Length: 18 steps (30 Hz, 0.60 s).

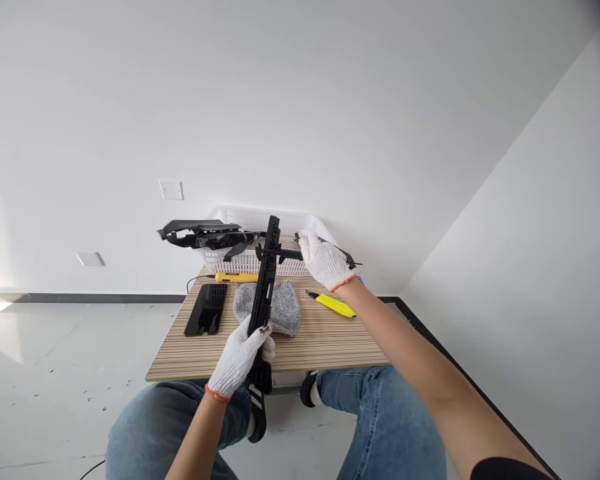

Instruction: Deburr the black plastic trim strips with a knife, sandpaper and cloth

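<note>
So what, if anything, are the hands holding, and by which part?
The left hand holds the long black part near its lower end; whether the right hand grips anything cannot be told.

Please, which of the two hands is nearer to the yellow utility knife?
The right hand: it is just beyond the yellow utility knife, by the white basket. The left hand is farther, left of the knife and closer to the camera.

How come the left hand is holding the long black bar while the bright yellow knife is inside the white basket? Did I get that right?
Not quite: the bright yellow knife is on the table, not inside the white basket. The head view shows it. The left hand is holding the long black bar, as you said.
</note>
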Each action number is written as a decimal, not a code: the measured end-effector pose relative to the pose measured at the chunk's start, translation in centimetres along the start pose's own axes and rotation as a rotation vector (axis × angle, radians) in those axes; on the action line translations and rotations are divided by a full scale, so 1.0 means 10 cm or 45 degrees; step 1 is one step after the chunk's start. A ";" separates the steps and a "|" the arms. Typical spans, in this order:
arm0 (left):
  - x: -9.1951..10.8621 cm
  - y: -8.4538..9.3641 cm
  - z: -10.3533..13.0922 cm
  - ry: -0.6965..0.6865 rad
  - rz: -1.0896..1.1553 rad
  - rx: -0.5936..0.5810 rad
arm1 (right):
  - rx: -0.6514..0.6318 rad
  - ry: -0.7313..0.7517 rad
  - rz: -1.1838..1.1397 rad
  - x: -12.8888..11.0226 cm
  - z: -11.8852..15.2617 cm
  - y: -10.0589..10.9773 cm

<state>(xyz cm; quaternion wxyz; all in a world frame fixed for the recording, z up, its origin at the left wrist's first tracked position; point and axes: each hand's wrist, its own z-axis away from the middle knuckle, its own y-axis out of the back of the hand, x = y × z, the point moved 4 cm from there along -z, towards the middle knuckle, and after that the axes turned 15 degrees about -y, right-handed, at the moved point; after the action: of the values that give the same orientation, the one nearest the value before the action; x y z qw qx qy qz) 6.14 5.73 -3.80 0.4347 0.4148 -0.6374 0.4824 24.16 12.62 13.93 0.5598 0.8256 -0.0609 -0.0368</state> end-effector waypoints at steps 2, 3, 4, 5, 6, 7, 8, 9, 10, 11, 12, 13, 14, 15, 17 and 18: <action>0.01 0.00 0.02 0.005 -0.032 0.002 | -0.034 -0.045 -0.019 0.03 -0.02 -0.01; 0.02 0.00 0.03 0.007 -0.048 0.004 | -0.051 -0.056 -0.040 0.05 -0.03 -0.02; 0.03 0.00 0.03 0.009 -0.063 0.006 | -0.059 -0.060 -0.075 0.06 -0.04 -0.03; 0.03 0.00 0.04 0.012 -0.075 0.007 | -0.057 -0.060 -0.118 0.07 -0.05 -0.05; 0.04 0.00 0.04 0.014 -0.084 0.008 | -0.045 -0.064 -0.165 0.08 -0.07 -0.06; 0.04 0.00 0.04 0.016 -0.091 0.006 | -0.024 -0.075 -0.212 0.09 -0.08 -0.08; 0.04 0.00 0.04 0.017 -0.097 0.005 | 0.004 -0.091 -0.256 0.11 -0.09 -0.10; 0.04 0.00 0.04 0.020 -0.104 0.001 | 0.035 -0.114 -0.295 0.13 -0.10 -0.13; 0.04 0.00 0.04 0.021 -0.112 0.000 | 0.064 -0.132 -0.330 0.14 -0.11 -0.15; 0.04 0.00 0.05 0.021 -0.124 -0.003 | 0.089 -0.143 -0.359 0.16 -0.11 -0.17; 0.04 0.01 0.05 0.020 -0.140 -0.008 | 0.111 -0.146 -0.382 0.17 -0.11 -0.19; 0.05 0.01 0.06 0.014 -0.161 -0.014 | 0.128 -0.133 -0.403 0.17 -0.10 -0.20; 0.06 0.01 0.07 0.007 -0.185 -0.024 | 0.142 -0.105 -0.424 0.17 -0.09 -0.20; 0.07 0.02 0.08 -0.004 -0.210 -0.035 | 0.153 -0.068 -0.448 0.17 -0.06 -0.20; 0.08 0.02 0.10 -0.020 -0.242 -0.054 | 0.157 0.017 -0.491 0.15 0.00 -0.16; 0.08 0.03 0.11 -0.022 -0.243 -0.058 | 0.155 0.048 -0.503 0.14 0.03 -0.14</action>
<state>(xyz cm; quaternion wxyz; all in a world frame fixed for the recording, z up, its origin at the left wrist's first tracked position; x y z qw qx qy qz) 5.52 4.67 -3.28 0.4825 0.4678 -0.6095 0.4206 25.59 12.63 12.55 0.4916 0.8544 0.1107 -0.1268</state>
